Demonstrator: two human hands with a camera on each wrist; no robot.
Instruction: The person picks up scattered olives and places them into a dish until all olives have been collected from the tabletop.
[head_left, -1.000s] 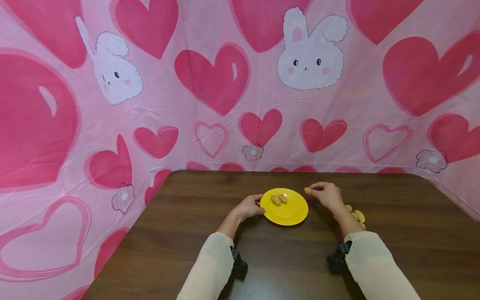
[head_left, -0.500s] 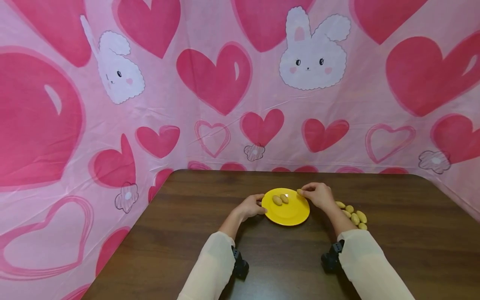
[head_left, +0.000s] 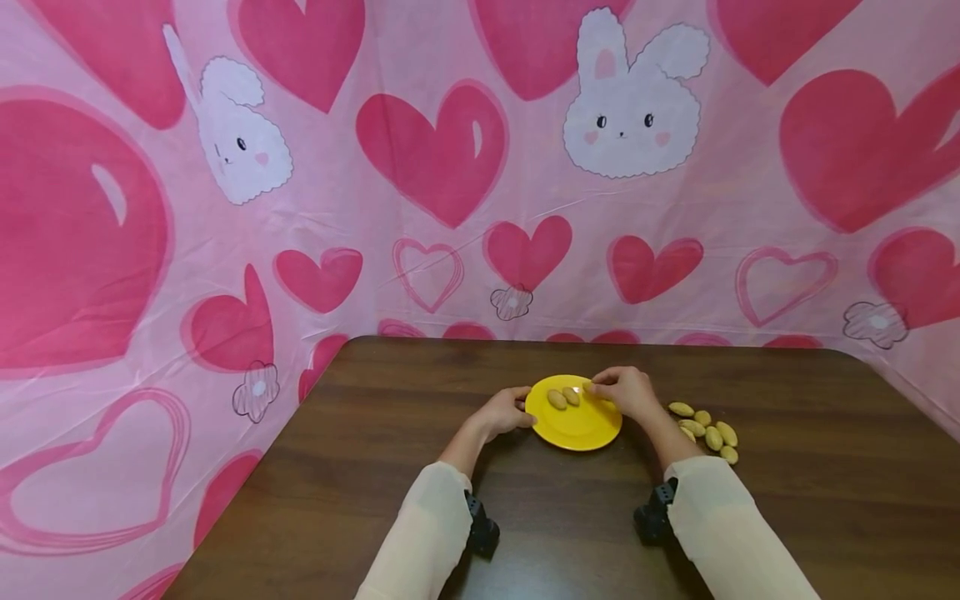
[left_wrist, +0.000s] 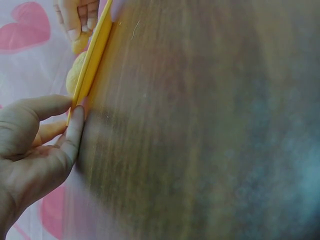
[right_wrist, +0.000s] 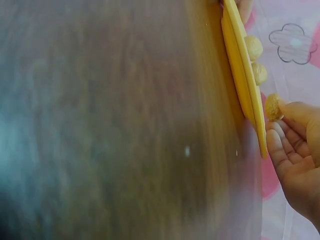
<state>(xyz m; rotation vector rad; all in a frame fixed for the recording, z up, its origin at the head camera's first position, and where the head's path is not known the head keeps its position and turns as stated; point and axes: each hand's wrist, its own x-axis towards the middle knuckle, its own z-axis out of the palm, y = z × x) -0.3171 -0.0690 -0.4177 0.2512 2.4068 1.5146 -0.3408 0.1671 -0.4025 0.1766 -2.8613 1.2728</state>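
A round yellow plate lies on the table, and my left hand pinches its left rim between fingers and thumb. On the plate's far half rest two oval, yellowish-tan nut-like pieces, one piece just left of the other piece. Over the plate's right side, my right hand pinches a third nut-like piece of the same kind between thumb and fingertips. In the right wrist view that piece is close above the plate surface, near the two resting there.
Right of the plate, beside my right forearm, several more nut-like pieces lie in a loose cluster on the dark wooden table. A pink cloth with hearts and rabbits hangs behind the table. Each wrist carries a small black camera.
My right hand has moved left from beside the plate to above its right part, bringing the held nut-like piece along. The left hand keeps its hold on the rim.
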